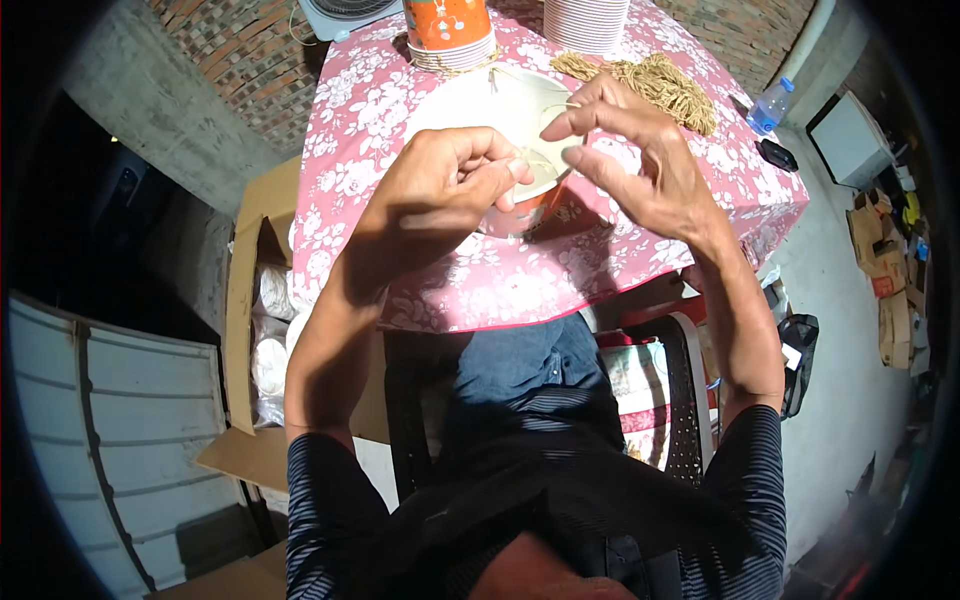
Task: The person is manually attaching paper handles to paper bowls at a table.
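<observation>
Over the white-lined bucket (462, 105) on the worktop (345, 190), my left fingers (497, 178) pinch what looks like a thin strand (546, 161); my right fingers (610, 118) stand apart, seemingly gripping nothing. A loose pinch could drop it inside.

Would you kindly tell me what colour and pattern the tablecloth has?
The tablecloth is pink with white flowers, best seen in the head view.

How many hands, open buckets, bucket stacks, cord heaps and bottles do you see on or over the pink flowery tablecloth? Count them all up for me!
Hands: 2 (left hand, right hand)
Open bucket: 1
Bucket stacks: 2 (orange stack, white stack)
Tan cord heap: 1
Bottle: 1
Total: 7
</observation>
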Demonstrator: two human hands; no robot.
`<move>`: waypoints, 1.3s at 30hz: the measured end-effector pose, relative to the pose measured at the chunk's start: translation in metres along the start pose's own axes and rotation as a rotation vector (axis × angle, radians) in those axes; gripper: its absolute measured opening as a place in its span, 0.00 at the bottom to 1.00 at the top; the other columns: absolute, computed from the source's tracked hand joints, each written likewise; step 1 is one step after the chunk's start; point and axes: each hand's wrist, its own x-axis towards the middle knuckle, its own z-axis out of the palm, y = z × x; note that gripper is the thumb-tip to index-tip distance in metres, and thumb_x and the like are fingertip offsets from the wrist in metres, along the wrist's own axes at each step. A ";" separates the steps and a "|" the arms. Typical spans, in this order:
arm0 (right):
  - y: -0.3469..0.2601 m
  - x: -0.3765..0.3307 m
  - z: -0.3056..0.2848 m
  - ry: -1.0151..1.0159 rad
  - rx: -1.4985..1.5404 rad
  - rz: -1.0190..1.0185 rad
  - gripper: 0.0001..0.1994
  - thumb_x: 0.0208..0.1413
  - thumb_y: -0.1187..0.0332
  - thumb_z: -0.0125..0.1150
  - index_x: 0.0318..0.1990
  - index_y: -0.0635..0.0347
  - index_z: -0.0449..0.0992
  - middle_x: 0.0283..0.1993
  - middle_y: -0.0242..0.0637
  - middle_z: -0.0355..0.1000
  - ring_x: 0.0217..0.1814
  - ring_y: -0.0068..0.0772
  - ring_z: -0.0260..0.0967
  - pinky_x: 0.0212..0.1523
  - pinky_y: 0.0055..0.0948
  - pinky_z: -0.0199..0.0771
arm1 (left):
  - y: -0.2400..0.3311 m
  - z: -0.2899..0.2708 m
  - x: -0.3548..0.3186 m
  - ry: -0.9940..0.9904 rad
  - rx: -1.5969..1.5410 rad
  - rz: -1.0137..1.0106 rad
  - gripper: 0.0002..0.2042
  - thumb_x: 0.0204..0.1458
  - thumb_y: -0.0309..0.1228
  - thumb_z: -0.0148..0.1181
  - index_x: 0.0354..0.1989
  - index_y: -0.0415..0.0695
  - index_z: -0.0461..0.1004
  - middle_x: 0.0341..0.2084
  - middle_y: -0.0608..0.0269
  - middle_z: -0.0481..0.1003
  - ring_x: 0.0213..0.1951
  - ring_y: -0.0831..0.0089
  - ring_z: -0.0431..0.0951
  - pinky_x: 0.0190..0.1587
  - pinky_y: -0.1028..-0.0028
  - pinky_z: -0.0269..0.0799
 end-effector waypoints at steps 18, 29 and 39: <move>-0.033 -0.021 0.022 0.038 -0.066 0.142 0.04 0.54 0.75 0.67 0.31 0.68 0.80 0.28 0.44 0.69 0.30 0.45 0.71 0.32 0.40 0.70 | -0.013 0.001 0.007 0.048 -0.302 0.082 0.10 0.61 0.25 0.62 0.48 0.35 0.75 0.44 0.50 0.83 0.42 0.78 0.80 0.44 0.80 0.75; -0.032 -0.019 0.019 0.024 0.062 0.203 0.07 0.62 0.74 0.62 0.34 0.70 0.80 0.29 0.47 0.71 0.28 0.43 0.73 0.31 0.38 0.71 | -0.012 0.021 -0.001 0.072 -0.096 0.196 0.11 0.58 0.22 0.67 0.47 0.31 0.80 0.37 0.55 0.84 0.40 0.74 0.84 0.44 0.76 0.80; -0.036 -0.017 0.022 0.130 0.158 0.347 0.07 0.69 0.74 0.55 0.48 0.67 0.77 0.30 0.41 0.74 0.27 0.27 0.70 0.31 0.31 0.70 | -0.011 0.016 0.000 0.136 -0.148 0.177 0.07 0.61 0.23 0.64 0.42 0.30 0.80 0.35 0.55 0.84 0.38 0.77 0.83 0.43 0.78 0.79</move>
